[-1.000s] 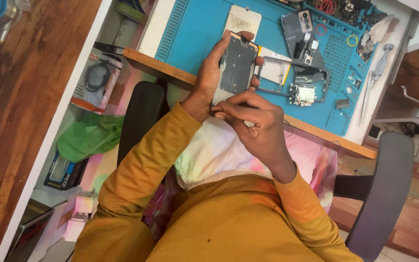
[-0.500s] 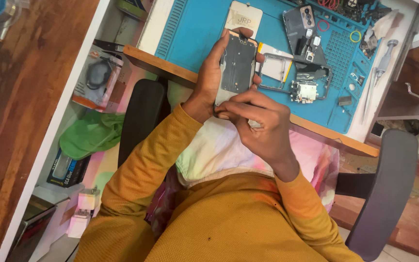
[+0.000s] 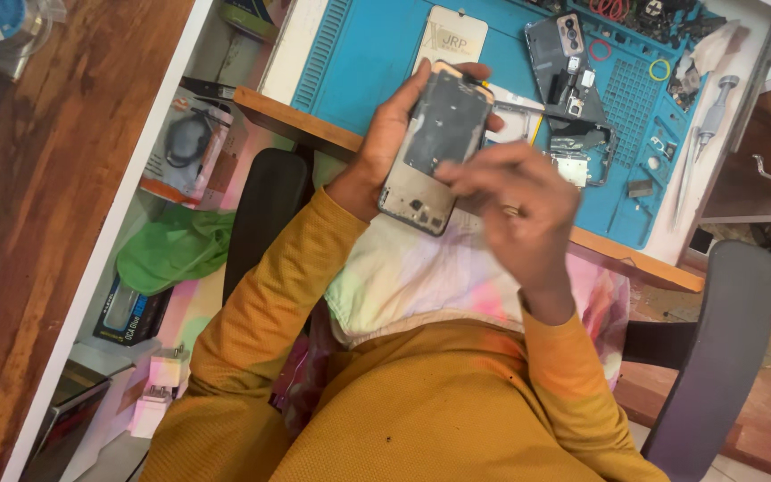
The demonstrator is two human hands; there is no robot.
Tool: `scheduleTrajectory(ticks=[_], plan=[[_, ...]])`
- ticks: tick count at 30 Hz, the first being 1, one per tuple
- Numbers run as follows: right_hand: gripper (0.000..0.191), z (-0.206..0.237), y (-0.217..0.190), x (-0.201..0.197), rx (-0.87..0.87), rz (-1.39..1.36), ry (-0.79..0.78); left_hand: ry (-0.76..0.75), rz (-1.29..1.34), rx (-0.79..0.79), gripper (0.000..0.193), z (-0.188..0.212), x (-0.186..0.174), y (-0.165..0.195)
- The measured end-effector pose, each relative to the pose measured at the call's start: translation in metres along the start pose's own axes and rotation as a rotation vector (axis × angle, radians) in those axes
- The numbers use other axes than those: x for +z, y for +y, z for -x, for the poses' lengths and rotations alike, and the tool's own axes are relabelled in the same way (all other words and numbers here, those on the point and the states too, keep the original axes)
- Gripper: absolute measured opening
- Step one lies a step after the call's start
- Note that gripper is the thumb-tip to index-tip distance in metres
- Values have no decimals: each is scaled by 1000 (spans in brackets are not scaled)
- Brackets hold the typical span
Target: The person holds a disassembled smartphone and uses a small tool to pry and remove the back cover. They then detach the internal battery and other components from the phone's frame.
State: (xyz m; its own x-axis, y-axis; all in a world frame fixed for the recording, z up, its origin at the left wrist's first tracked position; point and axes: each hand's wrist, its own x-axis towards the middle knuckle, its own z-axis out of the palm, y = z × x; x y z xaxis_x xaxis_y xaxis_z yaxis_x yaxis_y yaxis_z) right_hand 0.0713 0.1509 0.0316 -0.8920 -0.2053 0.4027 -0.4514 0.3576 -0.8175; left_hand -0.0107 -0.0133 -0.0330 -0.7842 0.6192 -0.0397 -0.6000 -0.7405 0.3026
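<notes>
From the head view, my left hand (image 3: 394, 147) is wrapped around an opened phone frame (image 3: 435, 147), fingers curled over its far long edge and thumb side beneath, holding it tilted above the near edge of the bench (image 3: 314, 129), over my lap. My right hand (image 3: 519, 201) is blurred; its fingertips are bunched close together against the frame's right side, and I cannot tell whether they pinch a small tool or part.

On the blue repair mat (image 3: 368, 54) lie a pale phone back cover (image 3: 454, 37) just beyond the frame, a dark phone body with camera cluster (image 3: 557, 54) and loose parts toward the far right corner. A metal screwdriver (image 3: 714, 107) rests at the right edge.

To work cleanly I judge the left grip should stay firm on the edges, keeping the frame steady while the right fingertips press lightly.
</notes>
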Motion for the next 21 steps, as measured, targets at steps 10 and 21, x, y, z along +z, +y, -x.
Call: scheduleTrajectory(ticks=[10,21], plan=[[21,0,63,-41,333,-755,228,-186,-127,-143,65,20,19,-6],[25,6,54,-43,717,-670,-129,-327,-250,-211,67,32,30,-11]])
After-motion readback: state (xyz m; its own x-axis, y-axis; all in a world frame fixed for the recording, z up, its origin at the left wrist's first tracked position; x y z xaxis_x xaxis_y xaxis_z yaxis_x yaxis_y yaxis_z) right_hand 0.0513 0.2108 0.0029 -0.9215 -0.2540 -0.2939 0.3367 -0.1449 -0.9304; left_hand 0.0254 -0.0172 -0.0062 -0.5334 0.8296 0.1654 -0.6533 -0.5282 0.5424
